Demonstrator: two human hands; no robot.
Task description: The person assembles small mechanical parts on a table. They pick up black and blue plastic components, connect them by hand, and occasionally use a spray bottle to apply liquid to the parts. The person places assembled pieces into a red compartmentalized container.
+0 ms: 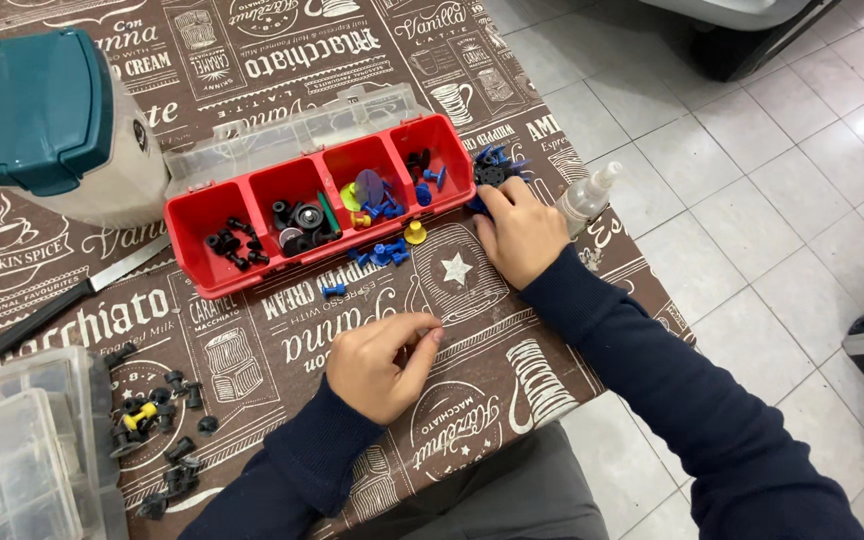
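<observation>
A hobby workshop: red parts organizer (252,215) on a patterned tablecloth (512,350), tiled floor (752,170).

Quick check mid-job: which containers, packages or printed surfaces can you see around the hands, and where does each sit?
Red compartment box: table centre, clear lid open, small parts inside.
Clear plastic organisers: lower left corner.
Teal-lidded bin: upper left.
Clear bottle: table's right edge, beside the right hand.
Tablecloth: brown, white printed lettering and cups.
No screens.

Teal-lidded bin (47,115), knife (72,297), spray bottle (588,195) (lying flat), clear boxes (22,450)
</observation>
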